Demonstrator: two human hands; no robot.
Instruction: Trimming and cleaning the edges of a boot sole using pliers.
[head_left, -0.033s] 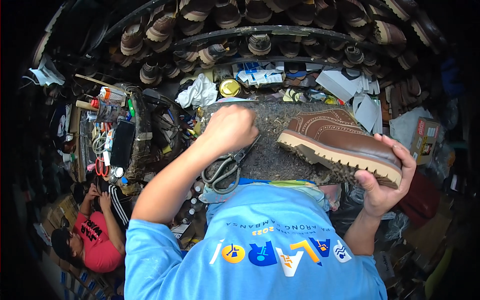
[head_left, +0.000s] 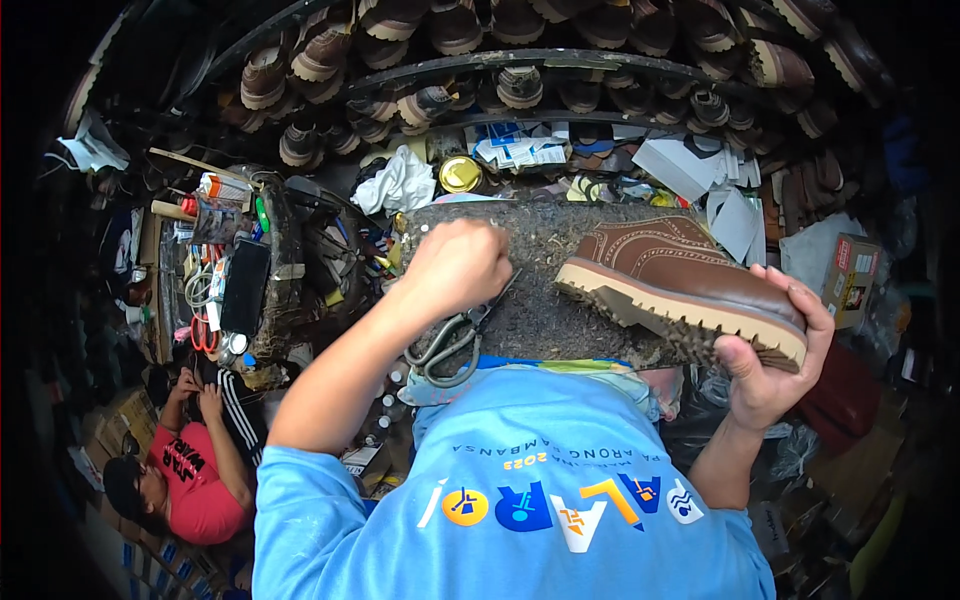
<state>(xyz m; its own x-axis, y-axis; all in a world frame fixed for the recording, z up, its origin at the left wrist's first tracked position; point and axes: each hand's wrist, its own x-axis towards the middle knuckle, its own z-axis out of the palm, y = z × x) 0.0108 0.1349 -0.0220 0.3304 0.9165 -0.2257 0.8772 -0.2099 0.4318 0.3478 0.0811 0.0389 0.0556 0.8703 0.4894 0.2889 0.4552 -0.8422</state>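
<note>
A brown leather shoe (head_left: 680, 268) with stitched, punched trim and a thick cream-edged lugged sole lies tilted on the dark, worn work block (head_left: 560, 325). My right hand (head_left: 775, 370) grips its toe end, thumb against the sole and fingers over the upper. Above the left part of the block, my left hand (head_left: 458, 262) is closed in a fist, its back toward me. Whatever its fingers hold, if anything, is hidden. Just below that hand lie dark-handled scissors (head_left: 448, 348), their blades pointing up under the wrist side.
A tool tray (head_left: 245, 285) with red-handled scissors and a black phone stands at left. Beyond the block sit a gold-lidded can (head_left: 460, 175), a white cloth (head_left: 398, 182) and papers (head_left: 685, 165). Shoe racks (head_left: 520, 62) run across the back. Another person (head_left: 195, 480) sits lower left.
My left fist has shifted very slightly down toward me. The right hand and the shoe's toe have moved a touch to the right.
</note>
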